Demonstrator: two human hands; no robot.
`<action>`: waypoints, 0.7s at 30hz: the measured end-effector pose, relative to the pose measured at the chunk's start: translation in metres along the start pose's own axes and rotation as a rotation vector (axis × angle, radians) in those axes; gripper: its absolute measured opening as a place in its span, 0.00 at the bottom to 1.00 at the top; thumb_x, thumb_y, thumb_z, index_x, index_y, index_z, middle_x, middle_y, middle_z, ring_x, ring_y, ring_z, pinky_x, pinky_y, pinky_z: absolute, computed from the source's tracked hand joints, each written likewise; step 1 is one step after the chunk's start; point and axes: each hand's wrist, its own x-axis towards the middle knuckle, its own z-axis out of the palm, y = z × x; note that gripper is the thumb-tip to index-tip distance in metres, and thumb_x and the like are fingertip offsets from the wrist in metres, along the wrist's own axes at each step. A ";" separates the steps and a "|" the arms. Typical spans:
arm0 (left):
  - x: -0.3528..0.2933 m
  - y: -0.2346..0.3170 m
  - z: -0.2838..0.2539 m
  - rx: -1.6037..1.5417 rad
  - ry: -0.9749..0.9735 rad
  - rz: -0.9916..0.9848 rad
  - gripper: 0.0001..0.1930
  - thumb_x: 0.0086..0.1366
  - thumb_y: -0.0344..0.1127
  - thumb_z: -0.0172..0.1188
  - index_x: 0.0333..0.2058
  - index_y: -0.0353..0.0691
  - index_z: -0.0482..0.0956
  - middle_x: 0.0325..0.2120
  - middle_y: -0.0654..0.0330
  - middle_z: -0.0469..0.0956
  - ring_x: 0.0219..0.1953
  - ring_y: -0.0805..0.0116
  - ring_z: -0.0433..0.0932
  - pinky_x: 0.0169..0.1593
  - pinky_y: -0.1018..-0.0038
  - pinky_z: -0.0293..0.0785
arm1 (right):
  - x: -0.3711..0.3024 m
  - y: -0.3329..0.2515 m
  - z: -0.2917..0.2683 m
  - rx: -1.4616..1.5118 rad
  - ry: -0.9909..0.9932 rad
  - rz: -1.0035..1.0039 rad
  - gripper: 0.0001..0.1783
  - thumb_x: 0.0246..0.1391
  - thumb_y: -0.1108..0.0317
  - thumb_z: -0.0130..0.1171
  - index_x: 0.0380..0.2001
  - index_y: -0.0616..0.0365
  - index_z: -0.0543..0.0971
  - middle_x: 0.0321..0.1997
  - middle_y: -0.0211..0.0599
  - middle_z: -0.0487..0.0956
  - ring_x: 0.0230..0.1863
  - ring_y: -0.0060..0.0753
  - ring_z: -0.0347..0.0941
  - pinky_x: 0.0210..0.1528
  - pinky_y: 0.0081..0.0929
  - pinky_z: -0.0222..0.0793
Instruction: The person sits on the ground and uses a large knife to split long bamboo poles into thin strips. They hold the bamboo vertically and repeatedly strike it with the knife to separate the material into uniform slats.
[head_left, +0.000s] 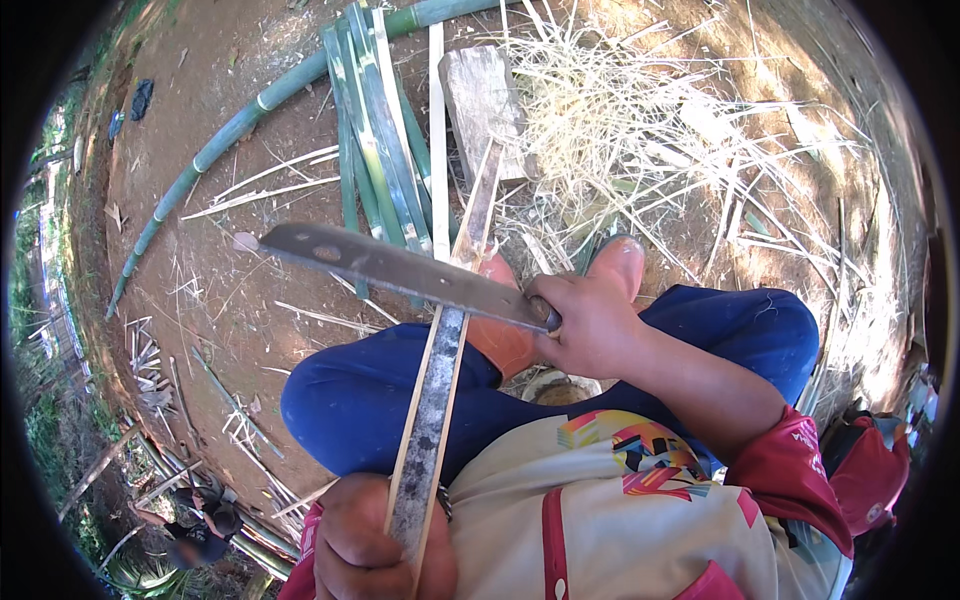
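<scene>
My right hand (583,325) is wrapped round the handle of a machete (400,272), whose broad dark blade points to the left. Under the blade runs a long split bamboo strip (432,405), its inner face mottled grey and black with pale edges. My left hand (375,540) grips the strip's near end, close to my body. The blade crosses the strip about midway, where the surface turns from mottled to pale brown. The strip's far end lies on a worn wooden block (480,110).
Split green bamboo pieces (375,140) lie left of the block, beside a long whole bamboo pole (235,130). A heap of pale shavings (610,120) spreads to the right. My boots (615,265) flank the strip's far part. Another person (200,525) is at the lower left.
</scene>
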 end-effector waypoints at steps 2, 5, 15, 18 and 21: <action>0.000 0.000 -0.001 -0.006 -0.023 -0.012 0.14 0.69 0.33 0.56 0.26 0.54 0.62 0.18 0.77 0.55 0.17 0.86 0.56 0.23 0.82 0.48 | 0.004 0.006 0.003 0.005 -0.002 0.056 0.18 0.45 0.66 0.64 0.41 0.59 0.77 0.32 0.46 0.81 0.33 0.52 0.80 0.35 0.44 0.74; 0.001 -0.004 -0.006 -0.008 -0.053 0.012 0.14 0.67 0.34 0.59 0.27 0.54 0.63 0.19 0.78 0.56 0.18 0.86 0.56 0.23 0.82 0.49 | 0.006 0.001 0.001 -0.037 -0.013 0.121 0.17 0.45 0.66 0.64 0.41 0.57 0.77 0.32 0.45 0.81 0.34 0.52 0.81 0.36 0.44 0.74; 0.000 -0.005 -0.004 -0.035 0.008 0.018 0.13 0.70 0.37 0.57 0.27 0.54 0.62 0.18 0.78 0.55 0.17 0.86 0.55 0.23 0.81 0.47 | 0.016 0.008 -0.004 -0.045 -0.022 0.204 0.16 0.47 0.65 0.64 0.40 0.57 0.77 0.31 0.46 0.81 0.35 0.53 0.80 0.37 0.46 0.73; -0.001 -0.002 -0.006 -0.036 0.038 0.030 0.13 0.70 0.37 0.56 0.27 0.55 0.62 0.18 0.78 0.55 0.17 0.86 0.55 0.23 0.81 0.47 | 0.008 0.001 0.000 -0.038 -0.007 0.106 0.17 0.47 0.64 0.63 0.41 0.57 0.77 0.30 0.48 0.81 0.35 0.54 0.80 0.38 0.48 0.74; 0.001 -0.001 -0.004 -0.015 0.057 0.031 0.13 0.70 0.37 0.56 0.27 0.55 0.62 0.18 0.78 0.55 0.16 0.86 0.54 0.23 0.81 0.47 | 0.016 0.005 0.004 -0.036 -0.015 0.159 0.18 0.48 0.64 0.63 0.43 0.57 0.77 0.30 0.49 0.81 0.36 0.54 0.80 0.39 0.49 0.74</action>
